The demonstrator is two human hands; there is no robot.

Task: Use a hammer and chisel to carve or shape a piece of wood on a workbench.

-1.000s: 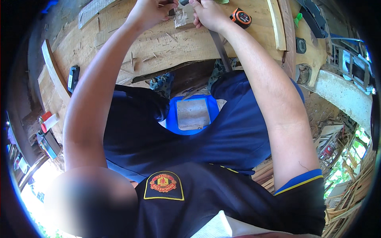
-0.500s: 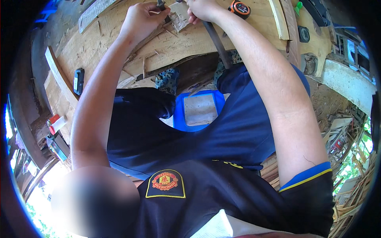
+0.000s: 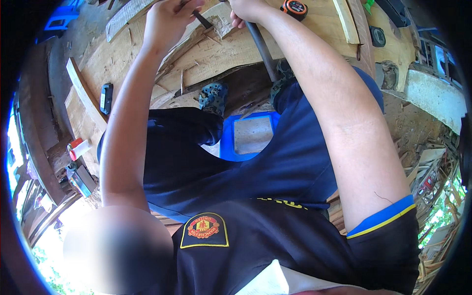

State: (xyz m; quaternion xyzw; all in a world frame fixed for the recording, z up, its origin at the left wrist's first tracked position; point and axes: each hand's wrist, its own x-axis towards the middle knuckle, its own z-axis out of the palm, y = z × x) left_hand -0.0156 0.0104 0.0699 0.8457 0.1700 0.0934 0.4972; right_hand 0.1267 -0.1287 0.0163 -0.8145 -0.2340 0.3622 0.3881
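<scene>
My left hand (image 3: 168,22), at the upper edge, is closed around a chisel (image 3: 202,20). The dark blade slants down to the right, its tip at a rough chipped patch in the wooden slab (image 3: 216,64). To its right my right hand (image 3: 250,11) is closed, partly cut off by the picture's edge. From under it a long dark handle (image 3: 261,49), like that of a hammer, runs back toward my right knee. The tool's head is mostly out of view. Splinters and a pale raw notch (image 3: 223,27) lie between the two hands.
An orange and black tape measure (image 3: 295,9) sits beyond my right forearm, near a pale wood strip (image 3: 347,22). Left lie a black device (image 3: 106,98), a curved wood strip (image 3: 84,91) and a red-capped container (image 3: 80,149). A blue plastic stool (image 3: 227,137) shows between my legs.
My left hand has tipped the chisel from nearly upright to a leftward lean, and the hand has moved up and left. My right hand stays on the dark handle. The whole view has shifted slightly.
</scene>
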